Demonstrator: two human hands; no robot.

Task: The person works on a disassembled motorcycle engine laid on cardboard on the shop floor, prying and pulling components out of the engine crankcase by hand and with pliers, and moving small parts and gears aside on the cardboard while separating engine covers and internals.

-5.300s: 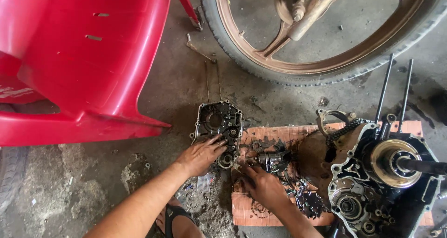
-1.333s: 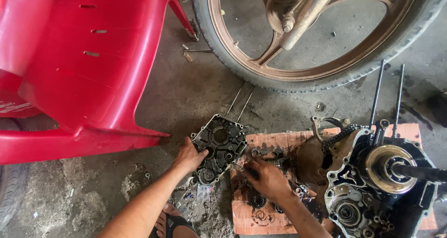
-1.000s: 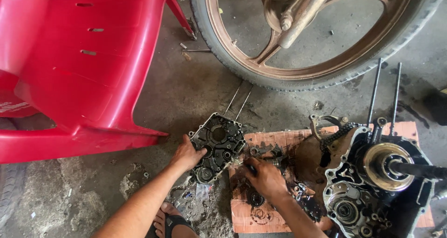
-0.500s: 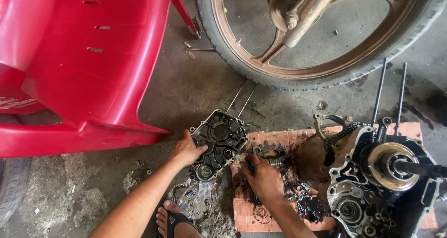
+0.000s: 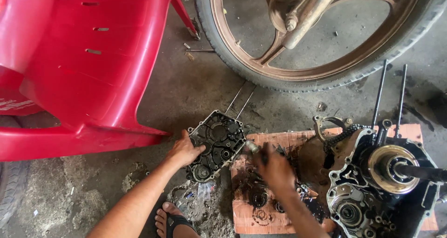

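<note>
Left hand point(image 5: 185, 150) grips the black engine cover point(image 5: 216, 145) by its edge; right hand point(image 5: 275, 167), blurred, grasps a small metal part point(image 5: 252, 147) over the cardboard point(image 5: 279, 219)

left hand point(image 5: 185, 150) grips near-left edge of dark, greasy metal engine case cover point(image 5: 215, 145), lying flat on concrete floor point(image 5: 186, 93). right hand point(image 5: 274, 166), blurred, just right of cover, over orange board point(image 5: 284, 182) strewn with small gears. open engine block point(image 5: 382, 182) further right of cover. red plastic chair point(image 5: 79, 70) left of cover; bronze-spoked wheel point(image 5: 316, 37) beyond it.
</note>
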